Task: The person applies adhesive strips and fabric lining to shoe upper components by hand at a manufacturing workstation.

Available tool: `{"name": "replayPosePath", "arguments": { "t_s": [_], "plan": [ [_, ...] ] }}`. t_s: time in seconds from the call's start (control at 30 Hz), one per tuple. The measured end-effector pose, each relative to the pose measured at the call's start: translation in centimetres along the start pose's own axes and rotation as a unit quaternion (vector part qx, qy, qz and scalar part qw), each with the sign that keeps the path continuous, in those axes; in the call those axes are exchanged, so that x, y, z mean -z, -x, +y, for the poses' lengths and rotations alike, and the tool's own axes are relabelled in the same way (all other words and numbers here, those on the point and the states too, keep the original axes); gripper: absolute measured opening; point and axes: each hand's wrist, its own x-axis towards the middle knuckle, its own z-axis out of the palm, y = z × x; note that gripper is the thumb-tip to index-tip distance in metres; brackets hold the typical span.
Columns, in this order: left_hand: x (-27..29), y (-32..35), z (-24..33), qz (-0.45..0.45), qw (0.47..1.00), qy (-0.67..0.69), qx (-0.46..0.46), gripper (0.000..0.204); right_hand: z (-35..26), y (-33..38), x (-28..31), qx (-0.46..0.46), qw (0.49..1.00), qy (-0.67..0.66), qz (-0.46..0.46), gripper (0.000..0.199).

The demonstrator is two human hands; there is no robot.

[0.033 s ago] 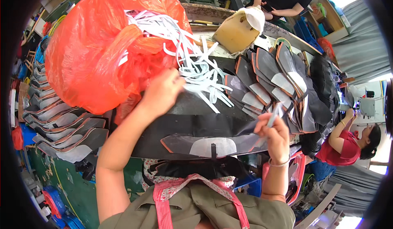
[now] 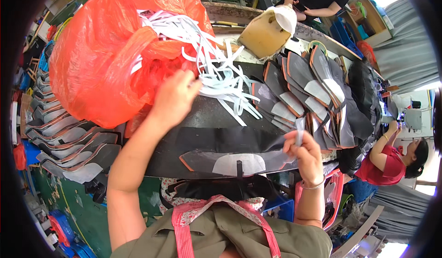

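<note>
Left hand [image 2: 175, 94]: red bag [image 2: 99, 55] blocks the way ahead and to its left; white strips [image 2: 225, 84] lie just right.
Black tabletop [image 2: 202, 113]: bare between the strips and the dark panel [image 2: 225, 164], room to pass.
Right hand [image 2: 305, 154]: stacked dark pieces [image 2: 317, 90] block the way ahead.

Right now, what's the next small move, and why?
Perhaps have the left hand ease one free of the tangled white strips: it is at their edge, while the right hand holds a slender pale object near the right end of the dark curved panel.
</note>
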Motion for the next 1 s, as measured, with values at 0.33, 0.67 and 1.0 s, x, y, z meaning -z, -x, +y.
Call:
{"name": "replayPosePath", "arguments": {
  "t_s": [0.33, 0.67, 1.0],
  "plan": [
    [0.3, 10.3, 4.8, 0.052, 0.988, 0.049, -0.138, 0.029, 4.0, 1.0, -2.6, -0.148, 0.981, 0.014, -0.128, 0.021],
    [-3.6, 15.5, 9.1, 0.000, 0.982, 0.187, -0.009, 0.041, 6.4, -2.8, -11.4, 0.030, 0.978, 0.162, -0.131, 0.012],
    [-4.2, 16.1, 8.8, 0.021, 0.981, 0.191, -0.024, 0.041, 6.2, -2.2, -12.0, 0.065, 0.970, 0.220, -0.078, 0.008]
  ]
}}
